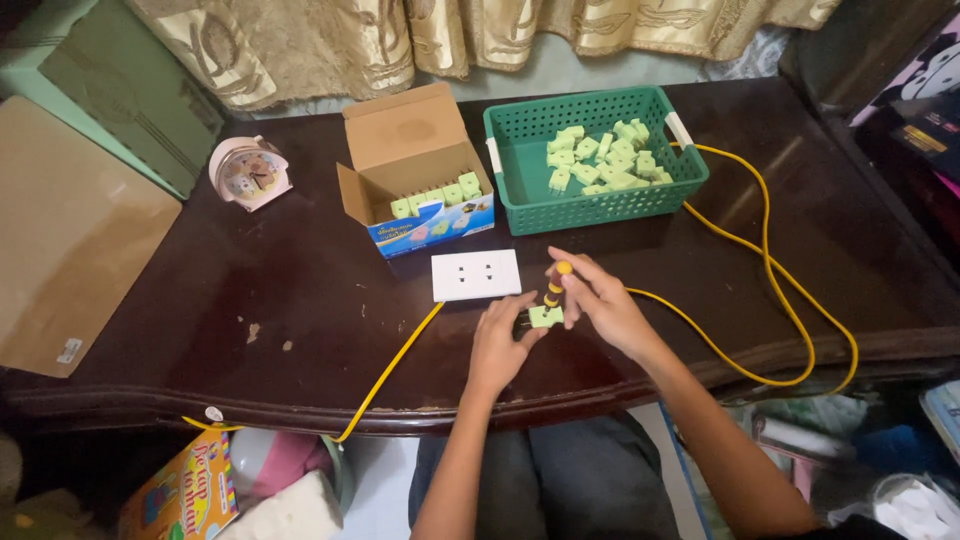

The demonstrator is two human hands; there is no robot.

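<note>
My left hand [500,345] pinches a small pale green plug adapter [545,316] against the dark table, just in front of a white double socket plate [475,275]. My right hand [603,305] grips a screwdriver with a yellow-and-black handle [556,282], held upright with its tip down on the adapter. A yellow cable [395,360] runs from the socket plate off the table's front edge.
A green plastic basket [520,150] at the back holds several more green adapters. To its left, an open cardboard box [415,150] holds a row of them. A pink alarm clock [250,172] stands far left. Another yellow cable [770,260] loops at the right.
</note>
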